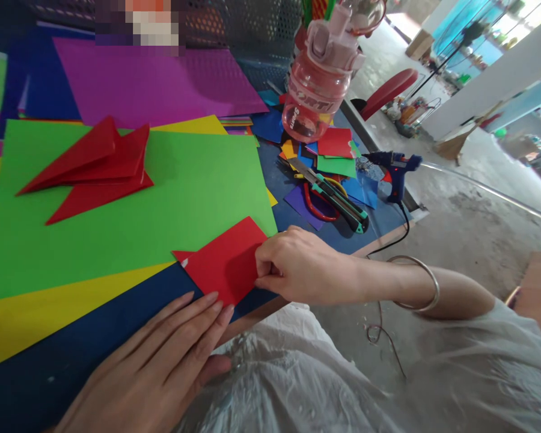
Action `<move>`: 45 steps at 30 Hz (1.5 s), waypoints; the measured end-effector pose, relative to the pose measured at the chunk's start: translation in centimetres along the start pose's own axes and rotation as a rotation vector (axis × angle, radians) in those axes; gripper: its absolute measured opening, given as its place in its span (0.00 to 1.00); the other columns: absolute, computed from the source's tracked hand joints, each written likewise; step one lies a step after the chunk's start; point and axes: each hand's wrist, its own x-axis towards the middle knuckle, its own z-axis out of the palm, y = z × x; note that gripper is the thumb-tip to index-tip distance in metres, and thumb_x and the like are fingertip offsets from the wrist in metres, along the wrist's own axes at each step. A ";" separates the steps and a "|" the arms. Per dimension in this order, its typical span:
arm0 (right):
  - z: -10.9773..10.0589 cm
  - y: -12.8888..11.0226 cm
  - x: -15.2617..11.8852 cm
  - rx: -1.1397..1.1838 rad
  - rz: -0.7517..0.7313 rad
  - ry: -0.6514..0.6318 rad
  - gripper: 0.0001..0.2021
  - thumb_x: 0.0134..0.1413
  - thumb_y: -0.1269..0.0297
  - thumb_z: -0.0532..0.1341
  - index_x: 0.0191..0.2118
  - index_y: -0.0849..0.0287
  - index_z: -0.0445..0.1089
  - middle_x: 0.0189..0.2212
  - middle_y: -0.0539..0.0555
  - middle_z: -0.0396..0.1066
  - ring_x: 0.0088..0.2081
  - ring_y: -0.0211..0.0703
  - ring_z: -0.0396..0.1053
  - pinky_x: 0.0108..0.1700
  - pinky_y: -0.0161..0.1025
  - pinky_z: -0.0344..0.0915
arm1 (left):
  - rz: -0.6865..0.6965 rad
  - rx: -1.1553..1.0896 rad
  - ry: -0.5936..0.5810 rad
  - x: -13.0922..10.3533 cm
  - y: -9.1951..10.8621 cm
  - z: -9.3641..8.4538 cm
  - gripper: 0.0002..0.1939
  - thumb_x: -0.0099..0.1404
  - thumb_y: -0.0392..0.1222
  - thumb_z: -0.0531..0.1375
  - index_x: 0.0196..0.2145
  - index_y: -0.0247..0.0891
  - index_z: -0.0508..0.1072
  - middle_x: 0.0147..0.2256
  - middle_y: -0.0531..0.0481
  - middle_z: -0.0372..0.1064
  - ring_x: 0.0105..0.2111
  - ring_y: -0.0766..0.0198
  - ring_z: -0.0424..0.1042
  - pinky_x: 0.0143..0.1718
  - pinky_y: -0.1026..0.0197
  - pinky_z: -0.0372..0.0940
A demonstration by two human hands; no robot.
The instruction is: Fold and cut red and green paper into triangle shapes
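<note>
A folded piece of red paper point(228, 258) lies at the table's near edge, partly over a large green sheet point(207, 192). My left hand point(157, 361) lies flat with its fingers stretched out, the fingertips touching the lower edge of the red paper. At the paper's right side my right hand point(297, 264) is closed, with thumb and fingers pinching its edge. A small red point sticks out at the paper's left corner, beside a whitish spot. Several folded red paper pieces point(103, 162) are stacked on the green sheet at the left.
Purple point(162, 84) and yellow sheets point(72, 300) lie around the green one. A pink water bottle point(318, 78), a box cutter point(329, 195), red-handled scissors point(313, 207) and paper scraps point(336, 144) are at the right. A blue glue gun point(397, 171) with a cord sits by the table edge.
</note>
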 end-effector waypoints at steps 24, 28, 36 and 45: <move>-1.5 3.8 -0.8 0.124 0.125 0.049 0.09 0.59 0.70 0.73 0.29 0.59 0.76 0.22 0.43 0.70 0.26 0.31 0.65 0.34 0.35 0.53 | -0.140 -0.129 -0.019 -1.4 0.1 0.0 0.25 0.77 0.36 0.57 0.70 0.41 0.69 0.59 0.50 0.80 0.60 0.57 0.78 0.70 0.53 0.65; -1.2 5.3 -1.9 0.210 0.043 0.164 0.07 0.63 0.69 0.69 0.32 0.59 0.75 0.26 0.44 0.72 0.28 0.33 0.66 0.35 0.34 0.58 | -0.108 -0.102 -0.031 -1.3 0.0 -0.2 0.28 0.77 0.37 0.59 0.72 0.42 0.66 0.58 0.51 0.80 0.58 0.60 0.79 0.70 0.59 0.65; 0.6 11.0 -4.5 -0.254 0.226 0.898 0.15 0.70 0.61 0.60 0.56 0.58 0.75 0.54 0.66 0.75 0.54 0.62 0.72 0.55 0.56 0.67 | -0.199 -0.077 -0.026 -1.1 -0.1 -0.8 0.19 0.78 0.44 0.59 0.64 0.47 0.73 0.58 0.53 0.79 0.56 0.61 0.81 0.66 0.58 0.71; 2.6 13.5 -3.6 -0.349 0.192 0.985 0.20 0.71 0.61 0.57 0.62 0.59 0.73 0.50 0.66 0.75 0.51 0.63 0.73 0.54 0.57 0.70 | -0.440 -0.008 -0.007 3.2 -0.5 -0.9 0.25 0.81 0.60 0.51 0.64 0.44 0.71 0.63 0.45 0.73 0.60 0.53 0.77 0.63 0.50 0.72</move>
